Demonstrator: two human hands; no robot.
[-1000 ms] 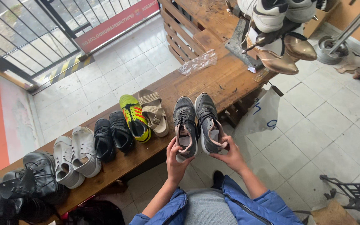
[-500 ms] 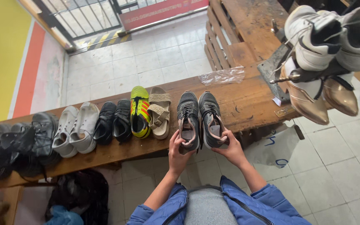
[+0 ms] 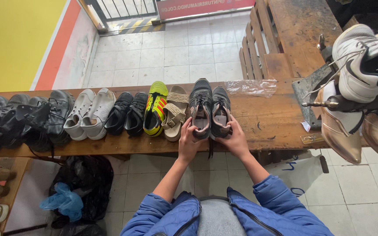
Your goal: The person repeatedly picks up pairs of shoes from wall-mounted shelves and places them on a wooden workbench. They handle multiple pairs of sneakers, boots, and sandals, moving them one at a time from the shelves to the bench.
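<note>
Together, left hand and right hand each grip a dark sneaker's heel on the wooden bench.

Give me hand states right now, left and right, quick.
Left hand: closed on the heel of the left dark grey sneaker.
Right hand: closed on the heel of the right dark grey sneaker.

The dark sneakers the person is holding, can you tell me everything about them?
The dark sneakers are a grey-black pair with laces and a mesh-looking upper. They sit side by side on the wooden bench, toes pointing away from the person, at the right end of a long row of shoes, beside a beige sandal. The left hand grips the left heel and the right hand the right heel. Pale insoles show inside.
</note>
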